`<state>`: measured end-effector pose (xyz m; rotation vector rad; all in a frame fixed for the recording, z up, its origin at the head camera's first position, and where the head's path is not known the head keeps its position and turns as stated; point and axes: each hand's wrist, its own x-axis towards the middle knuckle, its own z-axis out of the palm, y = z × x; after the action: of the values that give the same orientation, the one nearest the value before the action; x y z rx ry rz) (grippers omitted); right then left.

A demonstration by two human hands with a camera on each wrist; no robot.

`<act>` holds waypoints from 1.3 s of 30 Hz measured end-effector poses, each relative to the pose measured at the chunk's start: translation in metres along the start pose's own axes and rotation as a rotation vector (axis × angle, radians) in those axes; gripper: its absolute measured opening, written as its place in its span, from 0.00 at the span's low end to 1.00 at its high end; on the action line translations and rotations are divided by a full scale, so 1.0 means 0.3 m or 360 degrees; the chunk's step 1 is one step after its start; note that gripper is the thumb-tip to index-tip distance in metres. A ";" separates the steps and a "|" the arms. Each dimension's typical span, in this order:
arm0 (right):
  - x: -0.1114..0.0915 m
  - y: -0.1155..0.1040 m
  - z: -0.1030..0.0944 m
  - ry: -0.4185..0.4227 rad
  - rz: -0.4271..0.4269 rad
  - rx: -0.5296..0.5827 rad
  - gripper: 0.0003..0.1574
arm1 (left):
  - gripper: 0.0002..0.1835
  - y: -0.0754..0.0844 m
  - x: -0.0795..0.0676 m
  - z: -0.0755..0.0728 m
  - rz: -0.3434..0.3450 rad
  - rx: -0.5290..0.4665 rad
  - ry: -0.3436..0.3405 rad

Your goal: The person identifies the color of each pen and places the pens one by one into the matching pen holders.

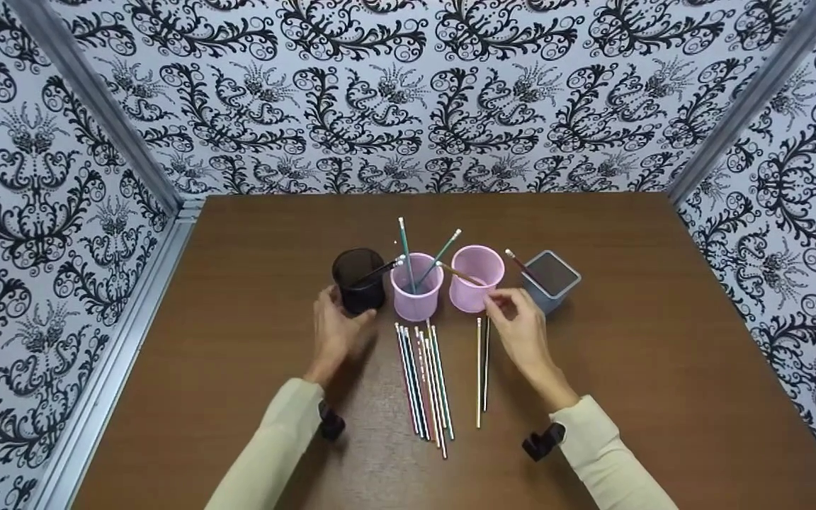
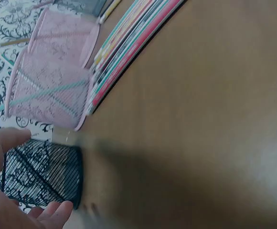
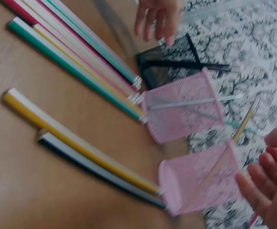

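Observation:
My left hand (image 1: 335, 327) is spread beside the black mesh cup (image 1: 359, 283), thumb and fingers on either side; contact is unclear. Dark pencils (image 1: 378, 271) lean in that cup. To its right, the left pink mesh cup (image 1: 416, 301) holds two green pencils (image 1: 406, 244). A yellow pencil (image 1: 459, 273) leans in the right pink mesh cup (image 1: 470, 294). Close to that cup's right side is my right hand (image 1: 521, 329), fingers loosely bent and nothing seen between them in the right wrist view. Behind it stands a grey square mesh cup (image 1: 557, 294) with a dark red pencil (image 1: 519, 262).
A row of several striped pencils (image 1: 426, 386) lies in front of the left pink cup. Nearer the right hand lie a yellow pencil (image 1: 479, 375) and a black pencil (image 1: 486, 368), side by side. Patterned walls (image 1: 394, 92) border the brown table (image 1: 663, 319).

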<state>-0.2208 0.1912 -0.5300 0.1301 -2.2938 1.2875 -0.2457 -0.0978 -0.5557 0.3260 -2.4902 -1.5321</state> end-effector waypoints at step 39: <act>-0.045 0.079 0.015 -0.0499 0.0913 -0.0326 0.22 | 0.52 -0.027 0.157 0.070 0.0085 -0.0289 -0.0009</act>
<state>-0.2184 0.1982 -0.5566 -0.4604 -2.8463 1.3514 -0.2959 -0.0969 -0.5697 0.2240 -2.3216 -1.7229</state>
